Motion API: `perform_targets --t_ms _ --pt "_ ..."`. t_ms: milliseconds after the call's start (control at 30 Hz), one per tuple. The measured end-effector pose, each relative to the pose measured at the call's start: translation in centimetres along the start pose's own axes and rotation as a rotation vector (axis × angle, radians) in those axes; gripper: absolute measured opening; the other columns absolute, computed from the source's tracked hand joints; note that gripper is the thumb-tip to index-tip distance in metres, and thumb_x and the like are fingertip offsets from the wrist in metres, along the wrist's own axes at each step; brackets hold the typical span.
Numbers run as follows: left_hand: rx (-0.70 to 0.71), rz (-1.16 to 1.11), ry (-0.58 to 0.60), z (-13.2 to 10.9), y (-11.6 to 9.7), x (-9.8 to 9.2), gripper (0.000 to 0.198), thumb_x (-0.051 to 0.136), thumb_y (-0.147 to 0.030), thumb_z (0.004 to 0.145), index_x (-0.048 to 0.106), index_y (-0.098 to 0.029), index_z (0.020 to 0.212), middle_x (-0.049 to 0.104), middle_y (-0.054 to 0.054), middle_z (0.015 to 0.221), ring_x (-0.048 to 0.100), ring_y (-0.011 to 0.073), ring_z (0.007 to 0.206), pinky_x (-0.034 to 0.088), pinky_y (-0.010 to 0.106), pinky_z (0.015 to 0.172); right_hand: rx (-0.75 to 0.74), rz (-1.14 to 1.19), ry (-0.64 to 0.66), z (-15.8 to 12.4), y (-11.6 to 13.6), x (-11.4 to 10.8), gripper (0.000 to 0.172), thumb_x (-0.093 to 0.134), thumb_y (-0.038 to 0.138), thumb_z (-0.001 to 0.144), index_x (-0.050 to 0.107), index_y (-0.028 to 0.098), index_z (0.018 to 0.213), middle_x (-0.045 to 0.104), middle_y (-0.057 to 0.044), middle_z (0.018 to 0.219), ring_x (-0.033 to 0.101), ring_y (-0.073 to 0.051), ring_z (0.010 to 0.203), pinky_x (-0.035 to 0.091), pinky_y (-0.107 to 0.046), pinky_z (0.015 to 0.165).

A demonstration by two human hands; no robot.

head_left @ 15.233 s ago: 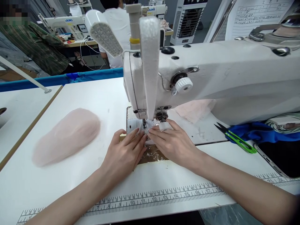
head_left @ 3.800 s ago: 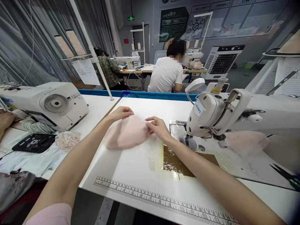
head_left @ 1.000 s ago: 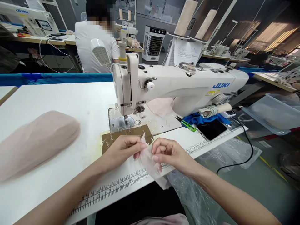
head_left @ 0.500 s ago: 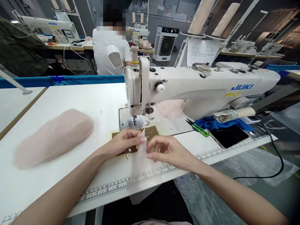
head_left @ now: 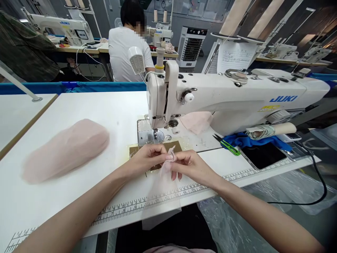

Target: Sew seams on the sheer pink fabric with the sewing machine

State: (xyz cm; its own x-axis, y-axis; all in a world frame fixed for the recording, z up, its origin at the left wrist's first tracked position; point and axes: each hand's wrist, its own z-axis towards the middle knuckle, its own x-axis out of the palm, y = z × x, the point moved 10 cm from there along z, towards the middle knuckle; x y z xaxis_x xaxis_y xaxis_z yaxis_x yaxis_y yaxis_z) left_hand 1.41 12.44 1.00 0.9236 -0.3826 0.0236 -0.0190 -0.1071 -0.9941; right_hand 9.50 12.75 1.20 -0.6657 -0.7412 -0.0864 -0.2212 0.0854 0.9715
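Observation:
Both hands pinch one piece of sheer pale pink fabric (head_left: 163,184) in front of the sewing machine (head_left: 210,89). My left hand (head_left: 150,158) grips its top edge between thumb and fingers. Close beside it, my right hand (head_left: 192,167) is closed on the same edge, thumb against fingers. From the hands the fabric hangs down over the printed ruler and past the table's front edge. Behind the hands are the needle plate (head_left: 143,135) and a brown patch (head_left: 134,151) on the table, partly hidden by my fingers.
A stack of pink sheer pieces (head_left: 68,149) lies at left. Another pink piece (head_left: 197,121) rests under the machine arm. Green thread snips (head_left: 228,146), a blue cloth (head_left: 242,140) and a phone (head_left: 263,154) lie at right. A person in a white shirt (head_left: 126,52) sits beyond.
My right hand has moved in to the fabric's top edge and closed on it beside my left hand. The whole view has shifted slightly.

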Motion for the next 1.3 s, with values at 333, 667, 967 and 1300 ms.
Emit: perform_targets --t_ms 333,667,967,1300 --pt "-0.048 -0.307 0.237 -0.4 -0.1 0.0 0.026 0.059 -0.031 0.086 0.054 -0.016 0.066 0.059 0.001 0.074 0.053 0.0116 0.069 0.041 0.028 0.071 -0.041 -0.316 -0.137 -0.8 1.6 -5.5 0.013 0.057 0.025 0.083 0.067 0.016 0.082 0.068 -0.003 0.083 0.055 -0.007 0.051 0.045 -0.021 0.050" --pt "-0.091 -0.238 0.349 -1.0 -0.1 0.4 0.021 0.064 -0.030 0.077 0.052 -0.016 0.065 0.063 0.004 0.073 0.057 0.0165 0.071 0.045 0.031 0.071 0.111 0.046 0.281 2.5 0.9 -0.2 0.023 0.073 0.034 0.076 0.063 0.014 0.082 0.065 0.003 0.065 0.043 -0.001 0.034 0.027 -0.015 0.033" --pt "-0.224 0.101 0.032 -1.0 -0.4 -2.2 0.031 0.068 -0.042 0.078 0.048 -0.019 0.077 0.059 -0.002 0.065 0.058 0.0118 0.057 0.039 0.022 0.050 0.094 0.090 0.273 3.6 1.7 -0.1 0.029 0.069 0.042 0.081 0.057 0.015 0.085 0.067 0.000 0.064 0.064 -0.010 0.051 0.049 -0.017 0.046" --pt "-0.032 0.272 -0.437 -0.6 -1.6 -4.6 0.027 0.064 -0.040 0.083 0.048 -0.018 0.077 0.054 -0.004 0.066 0.045 0.0054 0.050 0.034 0.020 0.048 0.159 0.175 0.364 4.2 -1.3 2.9 0.034 0.076 0.038 0.073 0.064 0.013 0.093 0.067 -0.001 0.078 0.060 -0.007 0.046 0.047 -0.018 0.040"
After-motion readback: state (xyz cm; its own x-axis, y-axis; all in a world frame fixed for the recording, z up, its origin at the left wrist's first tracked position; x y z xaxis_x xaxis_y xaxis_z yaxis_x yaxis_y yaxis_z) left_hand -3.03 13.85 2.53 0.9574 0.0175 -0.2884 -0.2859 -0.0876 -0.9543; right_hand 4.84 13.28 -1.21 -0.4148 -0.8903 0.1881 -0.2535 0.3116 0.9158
